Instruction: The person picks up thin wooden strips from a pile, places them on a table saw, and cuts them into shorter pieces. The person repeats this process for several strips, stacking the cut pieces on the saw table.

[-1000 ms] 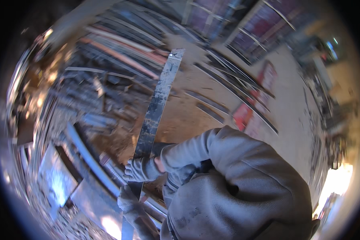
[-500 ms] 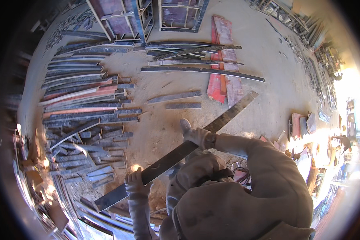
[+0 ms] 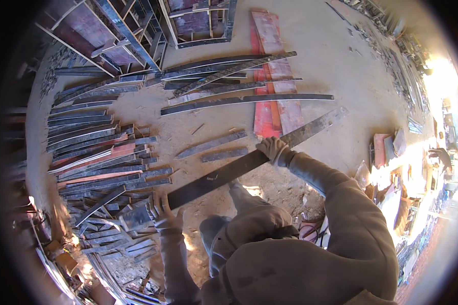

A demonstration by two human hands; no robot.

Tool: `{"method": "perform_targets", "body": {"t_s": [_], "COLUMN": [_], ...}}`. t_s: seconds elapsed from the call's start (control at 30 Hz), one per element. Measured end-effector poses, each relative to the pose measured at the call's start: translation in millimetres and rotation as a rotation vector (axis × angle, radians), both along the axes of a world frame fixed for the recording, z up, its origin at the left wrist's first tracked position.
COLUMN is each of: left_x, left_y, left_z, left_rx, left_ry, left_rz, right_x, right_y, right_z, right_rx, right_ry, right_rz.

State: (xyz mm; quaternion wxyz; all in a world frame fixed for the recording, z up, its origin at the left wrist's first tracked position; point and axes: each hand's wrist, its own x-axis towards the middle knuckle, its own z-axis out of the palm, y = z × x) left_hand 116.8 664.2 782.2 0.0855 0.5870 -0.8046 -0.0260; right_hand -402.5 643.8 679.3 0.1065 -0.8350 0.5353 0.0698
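A long dark plank (image 3: 221, 174) lies slantwise across my front, its lower-left end over the heap of offcuts and its far end up to the right. My right hand (image 3: 274, 151) is closed over it, right of its middle, knuckles up. Near the lower-left end, my left hand (image 3: 164, 212) holds the plank with its fingers laid across the face and its thumb at the near edge. The plank's end beyond my left hand is paler and a little blurred. Two short board pieces (image 3: 212, 144) lie on the ground just past the plank.
Stacked dark and reddish boards (image 3: 102, 147) lie at the left. Long dark strips (image 3: 249, 100) cross red boards (image 3: 276, 66) ahead. Framed panels (image 3: 196, 23) stand at the back. Sheet pieces (image 3: 387, 150) lean at the right, beside bright sunlight.
The plank has moved away from me and now covers ground nearer the short pieces. My right hand has moved forward and right with it; my left fingers have spread more across the plank.
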Motion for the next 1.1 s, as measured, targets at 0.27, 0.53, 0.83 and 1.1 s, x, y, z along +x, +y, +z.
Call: {"method": "perform_targets", "body": {"t_s": [0.27, 0.53, 0.83, 1.1], "left_x": [-4, 93, 134, 56], "left_y": [-49, -3, -244, -487], "left_z": [-65, -185, -247, -183], "left_rx": [0.278, 0.961, 1.081, 1.148], "left_ry": [0.225, 0.24, 0.161, 0.97], "left_rz": [0.149, 0.7, 0.348, 0.685], "right_x": [-33, 13, 62, 122], "right_y": [-102, -12, -92, -242], "right_z": [-29, -97, -56, -43], "right_rx": [-0.253, 0.414, 0.8, 0.735], "right_ry": [0.143, 0.121, 0.174, 0.164], "right_rz": [-0.234, -0.483, -0.83, -0.802]}}
